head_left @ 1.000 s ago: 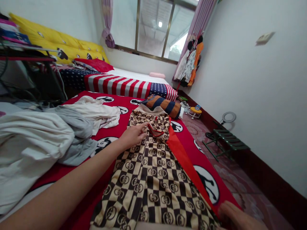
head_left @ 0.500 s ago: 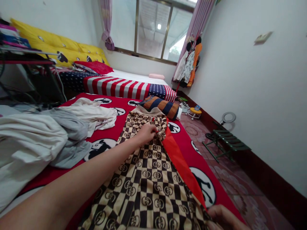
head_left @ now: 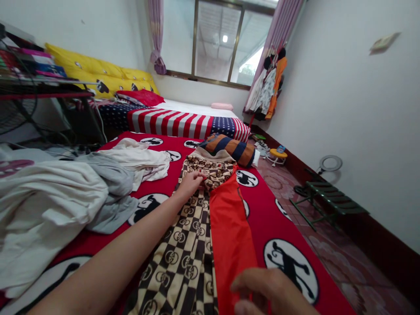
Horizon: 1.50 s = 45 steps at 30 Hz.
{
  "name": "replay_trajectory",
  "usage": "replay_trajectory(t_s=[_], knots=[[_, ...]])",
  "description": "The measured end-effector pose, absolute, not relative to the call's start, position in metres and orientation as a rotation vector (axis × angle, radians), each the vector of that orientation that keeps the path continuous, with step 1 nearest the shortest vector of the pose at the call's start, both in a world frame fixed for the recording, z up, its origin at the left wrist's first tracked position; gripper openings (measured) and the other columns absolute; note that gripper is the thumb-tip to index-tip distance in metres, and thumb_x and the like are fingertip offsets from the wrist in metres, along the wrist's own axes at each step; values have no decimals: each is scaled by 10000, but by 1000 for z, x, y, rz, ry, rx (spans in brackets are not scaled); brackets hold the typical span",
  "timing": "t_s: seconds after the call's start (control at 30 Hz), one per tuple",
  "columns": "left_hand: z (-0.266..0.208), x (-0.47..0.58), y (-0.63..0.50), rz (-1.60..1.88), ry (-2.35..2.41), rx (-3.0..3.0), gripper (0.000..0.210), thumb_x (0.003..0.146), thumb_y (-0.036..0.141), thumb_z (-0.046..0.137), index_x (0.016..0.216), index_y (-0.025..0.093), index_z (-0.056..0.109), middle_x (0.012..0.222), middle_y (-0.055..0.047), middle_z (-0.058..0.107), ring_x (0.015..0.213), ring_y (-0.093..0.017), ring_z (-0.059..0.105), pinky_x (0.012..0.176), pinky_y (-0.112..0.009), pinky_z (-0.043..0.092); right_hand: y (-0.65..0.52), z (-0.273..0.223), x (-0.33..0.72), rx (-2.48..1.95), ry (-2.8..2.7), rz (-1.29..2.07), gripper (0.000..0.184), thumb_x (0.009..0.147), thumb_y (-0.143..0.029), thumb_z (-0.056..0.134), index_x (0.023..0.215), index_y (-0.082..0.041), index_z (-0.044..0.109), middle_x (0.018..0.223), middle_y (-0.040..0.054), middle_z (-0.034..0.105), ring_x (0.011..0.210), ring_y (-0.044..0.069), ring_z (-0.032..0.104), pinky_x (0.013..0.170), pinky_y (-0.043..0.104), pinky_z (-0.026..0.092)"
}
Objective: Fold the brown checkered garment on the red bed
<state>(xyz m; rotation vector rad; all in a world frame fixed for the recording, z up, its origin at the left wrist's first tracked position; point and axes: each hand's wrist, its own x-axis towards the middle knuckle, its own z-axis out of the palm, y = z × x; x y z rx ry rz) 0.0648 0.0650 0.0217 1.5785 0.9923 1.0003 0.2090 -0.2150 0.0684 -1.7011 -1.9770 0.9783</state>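
Note:
A brown and cream checkered garment lies lengthwise on a red bedspread with black figures in white circles. Its right half is folded over to the left, so the plain orange-red underside faces up. My left hand reaches far forward and pinches the fabric near the garment's far end. My right hand, at the bottom of the view, presses on the near end of the orange-red fold with fingers curled over the cloth.
A heap of white and grey clothes lies on the left of the bed. A rolled orange and navy striped piece sits beyond the garment. A second bed with a flag-pattern cover stands behind. A green folding stool is on the floor at right.
The garment's right edge has been carried leftward over the checkered side, widening the orange-red strip. My right hand moved left with it; my left hand closed on the far end.

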Motion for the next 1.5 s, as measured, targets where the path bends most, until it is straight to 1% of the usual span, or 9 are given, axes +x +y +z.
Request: replay_trajectory(t_s=[0.17, 0.4, 0.57, 0.7, 0.8, 0.97, 1.13, 1.37, 1.5], knots=[[19, 63, 54, 1005, 970, 1563, 319, 846, 332, 534, 1063, 129, 648, 979, -88, 711, 861, -187, 678, 637, -261, 565, -149, 71, 224, -1698, -1835, 687, 135, 803, -256, 569, 861, -213, 684, 805, 15, 693, 671, 135, 593, 607, 226, 424], [13, 66, 46, 1149, 1028, 1974, 237, 796, 141, 579, 990, 172, 712, 997, -55, 695, 931, -178, 635, 892, -306, 493, 0, 62, 267, -1737, -1683, 217, 251, 773, -223, 563, 995, -166, 668, 867, 42, 690, 702, 151, 608, 697, 265, 462], [9, 66, 41, 1163, 986, 2173, 279, 835, 111, 526, 1047, 164, 699, 1040, -70, 673, 953, -179, 627, 883, -300, 498, 75, 57, 289, -1879, -1643, 156, 376, 737, -215, 612, 1102, -134, 649, 749, 33, 667, 689, 173, 608, 668, 273, 451], [11, 67, 37, 1203, 976, 2216, 316, 860, 115, 499, 1127, 170, 657, 1158, -87, 631, 1063, -196, 596, 948, -326, 482, 102, 55, 302, -1958, -1682, 320, 201, 573, -214, 749, 756, -141, 709, 497, -17, 591, 463, 140, 545, 495, 234, 406], [15, 68, 37, 1352, 983, 2170, 381, 896, 167, 472, 1269, 156, 549, 1346, -110, 518, 1256, -209, 476, 1074, -361, 395, 110, 55, 308, -1980, -1637, 348, 108, 650, -231, 669, 603, -134, 661, 400, -9, 533, 391, 134, 511, 438, 229, 385], [11, 69, 46, 1313, 1067, 2177, 507, 835, 131, 514, 1337, 83, 460, 1443, -155, 413, 1343, -244, 372, 1141, -399, 309, 107, 41, 294, -1841, -1597, 260, 265, 723, -199, 565, 952, -111, 666, 772, 72, 709, 631, 166, 644, 593, 256, 504], [4, 67, 55, 1278, 1198, 2038, 534, 779, 88, 539, 1309, 53, 482, 1401, -180, 453, 1312, -257, 417, 1134, -396, 322, 77, 34, 271, -1666, -1646, 176, 393, 741, -209, 592, 1127, -134, 608, 1155, 127, 642, 951, 218, 645, 872, 366, 506], [7, 63, 59, 1278, 1131, 2048, 495, 767, 87, 569, 1261, 81, 539, 1369, -173, 487, 1289, -257, 450, 1118, -396, 343, 21, 33, 259, -1355, -2292, 191, 411, 881, -299, 528, 1277, -189, 535, 1339, 126, 543, 1260, 260, 482, 1054, 456, 388], [8, 57, 59, 1317, 1098, 1957, 409, 789, 103, 565, 1194, 138, 607, 1340, -139, 517, 1246, -241, 492, 1054, -401, 424, -16, 41, 265, -1335, -2152, 55, 317, 921, -273, 493, 1221, -185, 548, 1238, 128, 598, 1174, 231, 541, 1006, 419, 433]])
